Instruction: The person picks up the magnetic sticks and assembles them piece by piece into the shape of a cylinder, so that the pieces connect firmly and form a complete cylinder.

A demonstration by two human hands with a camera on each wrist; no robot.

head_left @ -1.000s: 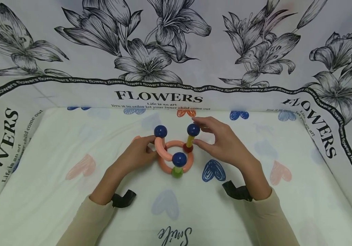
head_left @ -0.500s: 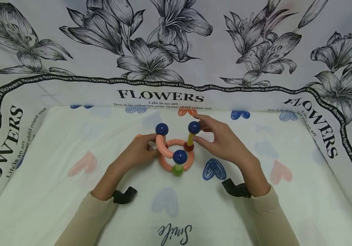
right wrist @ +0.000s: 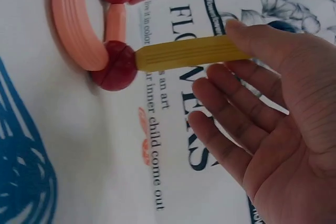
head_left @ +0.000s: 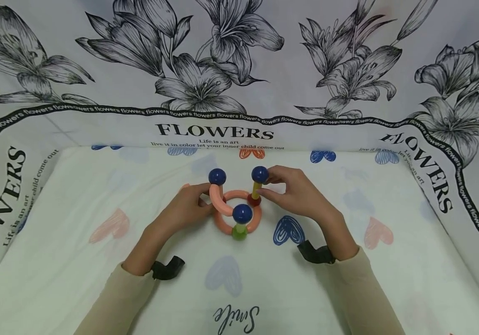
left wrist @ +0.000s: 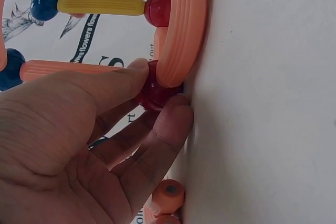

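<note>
A toy frame of rods and balls stands on the cloth, with a ring of curved orange rods [head_left: 222, 225] as its base. Red and green balls [head_left: 239, 233] join this ring, and uprights topped by blue balls [head_left: 242, 213] rise from it. One curved orange rod [head_left: 217, 200] spans two of the blue balls. At the left, my left hand [head_left: 187, 204] pinches a red ball [left wrist: 154, 85] of the base between thumb and fingers. My right hand [head_left: 298, 193] pinches the yellow rod [right wrist: 184, 53] near its top, just under the right blue ball [head_left: 259, 174].
Loose orange pieces [left wrist: 167, 196] lie behind my left hand, mostly hidden in the head view. The white cloth [head_left: 139, 298] printed with hearts covers the surface. A flower-printed cloth [head_left: 289, 83] rises at the back. Black straps [head_left: 168, 268] sit at both wrists.
My right index finger has drawn in from above the blue ball to its side, and the right hand has closed on the yellow rod. The left hand holds its place.
</note>
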